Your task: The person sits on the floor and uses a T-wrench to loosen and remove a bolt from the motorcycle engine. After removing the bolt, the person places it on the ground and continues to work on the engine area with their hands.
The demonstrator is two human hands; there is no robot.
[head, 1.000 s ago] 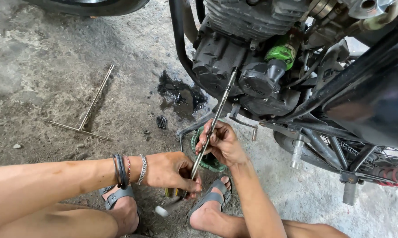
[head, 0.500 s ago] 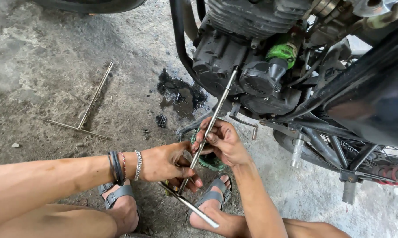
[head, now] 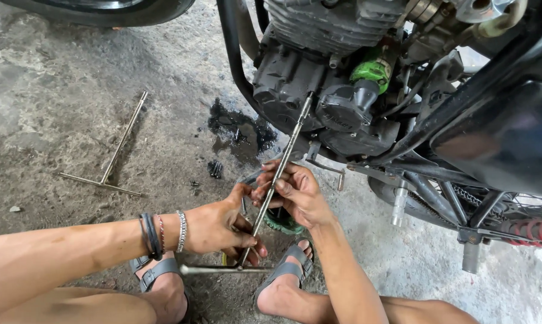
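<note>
A second T-wrench (head: 112, 157) is lying unused on the concrete floor (head: 55, 90), well apart. The left hand (head: 220, 227) is closing around the T-wrench (head: 270, 198) near its crossbar, probably to turn it. The right hand (head: 295, 193) is pinching the shaft higher, steadying it, while its tip is sitting against the motorcycle engine (head: 307, 90).

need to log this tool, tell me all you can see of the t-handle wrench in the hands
The long, slim, bare-metal T-handle wrench has a straight shaft tilted up to the black motorcycle engine case, where its tip sits. Its crossbar lies level near the floor. The left hand grips the lower shaft; the right hand pinches it midway.
</note>
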